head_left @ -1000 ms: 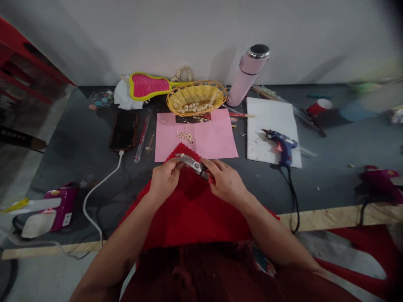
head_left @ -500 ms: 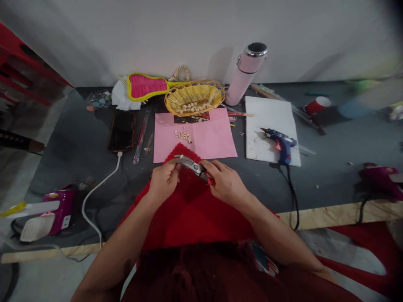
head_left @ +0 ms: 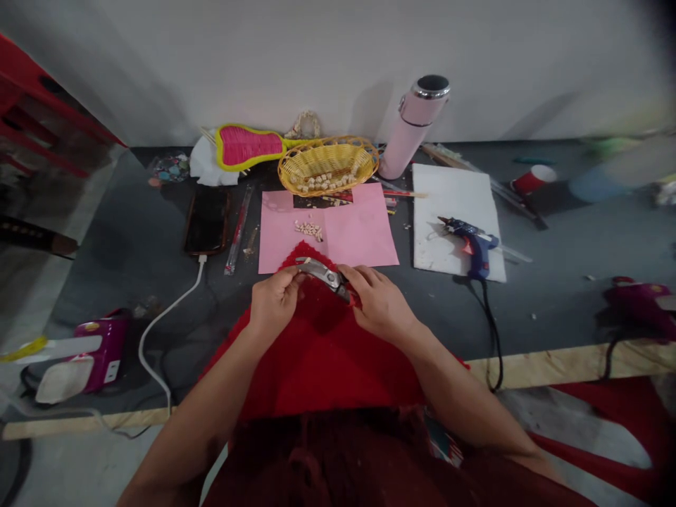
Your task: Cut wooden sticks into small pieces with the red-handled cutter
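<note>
My right hand is closed round the handles of a pair of pruning shears, whose metal blades point left. Close to the blade tips, the thumb and fingers of my left hand are pinched together. A small pale bit shows at the blades, but what the fingers hold is too small to make out. Under both hands spreads a red cloth, one corner overlapping a pink paper sheet. Small pale pieces lie heaped on that sheet.
Behind the paper sits a yellow wicker basket holding small pale pieces. A pink flask stands beside it. To the right, a blue glue gun rests on a white board. A phone with a white cable lies left.
The view has shifted slightly. Both hands and the shears keep nearly the same pose above the red cloth.
</note>
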Motion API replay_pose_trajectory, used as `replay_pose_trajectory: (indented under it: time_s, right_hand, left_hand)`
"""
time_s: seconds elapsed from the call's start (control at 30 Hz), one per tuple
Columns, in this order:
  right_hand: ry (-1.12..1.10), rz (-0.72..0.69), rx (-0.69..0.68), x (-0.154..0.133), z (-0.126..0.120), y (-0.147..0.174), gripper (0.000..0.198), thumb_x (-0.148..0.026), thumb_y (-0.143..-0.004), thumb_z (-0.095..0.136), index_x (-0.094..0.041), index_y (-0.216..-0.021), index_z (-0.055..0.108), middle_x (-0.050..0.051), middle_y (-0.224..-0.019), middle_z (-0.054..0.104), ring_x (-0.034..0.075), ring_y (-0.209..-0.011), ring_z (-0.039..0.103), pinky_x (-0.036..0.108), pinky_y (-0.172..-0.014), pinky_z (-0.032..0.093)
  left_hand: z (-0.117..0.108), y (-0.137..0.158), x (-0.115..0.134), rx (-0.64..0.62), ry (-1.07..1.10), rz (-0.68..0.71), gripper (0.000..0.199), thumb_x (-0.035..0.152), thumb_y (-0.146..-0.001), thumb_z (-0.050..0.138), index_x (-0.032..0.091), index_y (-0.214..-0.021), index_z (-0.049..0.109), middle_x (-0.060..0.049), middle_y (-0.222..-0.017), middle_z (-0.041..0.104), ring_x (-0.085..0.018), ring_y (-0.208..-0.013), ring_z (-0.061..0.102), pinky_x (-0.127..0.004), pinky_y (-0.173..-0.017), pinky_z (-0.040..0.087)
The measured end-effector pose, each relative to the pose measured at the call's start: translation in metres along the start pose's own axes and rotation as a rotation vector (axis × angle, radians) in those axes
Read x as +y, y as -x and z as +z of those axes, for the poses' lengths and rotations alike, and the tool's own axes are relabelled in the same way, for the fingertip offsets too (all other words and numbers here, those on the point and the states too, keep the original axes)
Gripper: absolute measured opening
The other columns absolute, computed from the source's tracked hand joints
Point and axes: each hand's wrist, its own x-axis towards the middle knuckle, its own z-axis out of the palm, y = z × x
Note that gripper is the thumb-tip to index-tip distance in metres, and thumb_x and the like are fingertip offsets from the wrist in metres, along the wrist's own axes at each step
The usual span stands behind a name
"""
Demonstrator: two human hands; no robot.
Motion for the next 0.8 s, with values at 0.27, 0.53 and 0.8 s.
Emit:
replay_pose_trajectory:
  time_s: [0.27,0.53,0.8]
  right_hand:
    - [-0.045,-0.018,0.019,0.001,-0.002,-0.001,0.054,-0.012,-0.078,0.046,-0.017,-0.132,0.043,0.013,-0.114,0.058,0.024,-0.100,0.057,0.040,-0.089,0.048]
    - [-0.053,0.026,0.023,-0.006,-0.001,0.004,0.049,-0.011,-0.080,0.044,-0.016,-0.129,0.045,0.011,-0.108,0.061,0.022,-0.094,0.060,0.036,-0.083,0.051]
    - [-0.007,-0.057,-0.047,0.006,-0.006,-0.002,0.060,-0.009,-0.077,0.046,-0.016,-0.136,0.038,0.014,-0.121,0.056,0.025,-0.107,0.055,0.043,-0.092,0.046]
  left_hand:
    - [-0.003,-0.002,0.003,-0.048,0.061,0.033,0.021,0.022,-0.092,0.046,0.017,-0.092,0.066,0.004,-0.054,0.064,-0.008,-0.046,0.060,-0.017,-0.053,0.048]
    - [-0.002,0.001,0.004,-0.026,0.047,0.027,0.019,0.021,-0.091,0.047,0.016,-0.086,0.065,0.003,-0.052,0.062,-0.008,-0.046,0.059,-0.017,-0.054,0.047]
    - [0.002,0.002,0.000,-0.116,0.108,0.018,0.024,0.022,-0.094,0.040,0.015,-0.092,0.063,0.003,-0.053,0.062,-0.008,-0.045,0.060,-0.017,-0.051,0.048]
